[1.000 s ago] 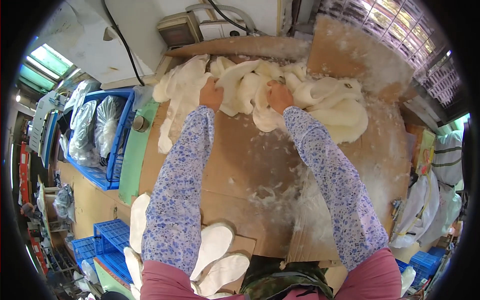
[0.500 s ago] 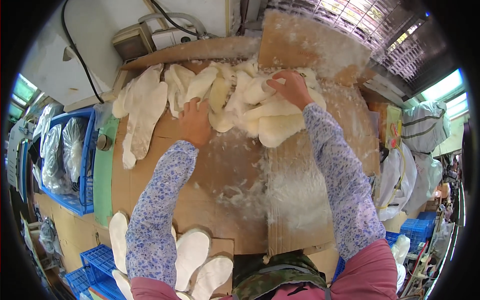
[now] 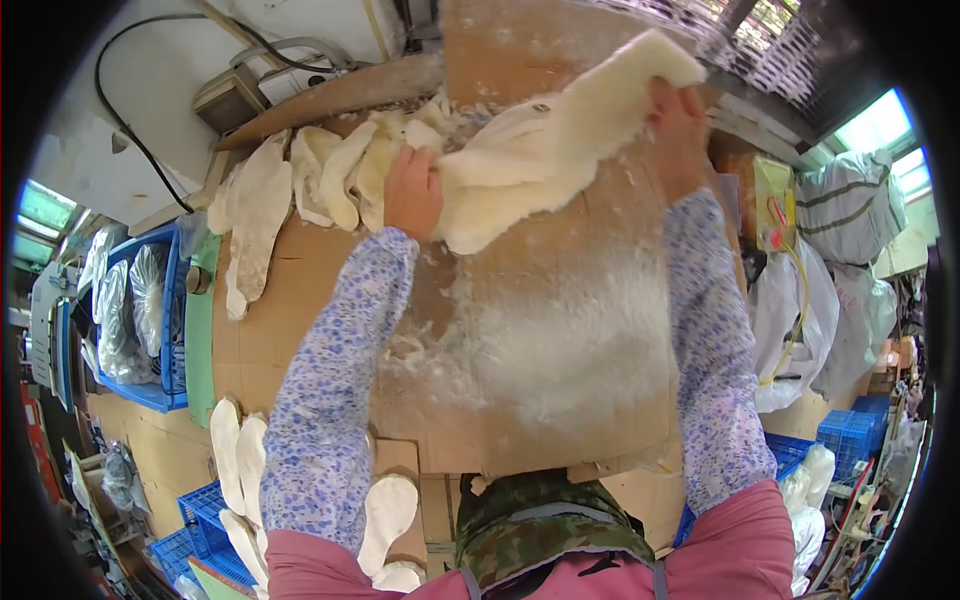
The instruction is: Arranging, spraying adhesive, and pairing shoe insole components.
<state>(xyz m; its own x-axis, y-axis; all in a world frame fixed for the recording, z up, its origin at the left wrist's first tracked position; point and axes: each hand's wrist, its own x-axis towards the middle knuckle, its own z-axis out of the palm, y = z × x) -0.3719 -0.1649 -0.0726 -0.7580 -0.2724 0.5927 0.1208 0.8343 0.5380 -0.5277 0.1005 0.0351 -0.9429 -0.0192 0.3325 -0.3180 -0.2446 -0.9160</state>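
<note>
My right hand (image 3: 680, 140) grips the far right end of a long cream fleece piece (image 3: 600, 105), which is lifted and stretched across the far side of the cardboard-covered table (image 3: 330, 330). At the left end of that fleece, my left hand (image 3: 413, 192) has its fingers bent and pressed together on the fluffy pieces; its fingertips are partly hidden. More cream fleece insoles (image 3: 345, 165) lie overlapped to the left of this hand. A longer pair of insole shapes (image 3: 262, 205) hangs together at the far left of the heap.
Loose white fluff (image 3: 570, 330) covers the table's middle. Finished-looking insoles (image 3: 388, 515) lie near me at lower left. A blue crate (image 3: 175, 330) with plastic-wrapped bundles stands left. White sacks (image 3: 800, 310) hang at right. An upright cardboard sheet (image 3: 500, 50) borders the back.
My right hand has moved right and away, lifting a fleece piece off the heap and pulling it out. My left hand has shifted slightly right. The view has moved a little.
</note>
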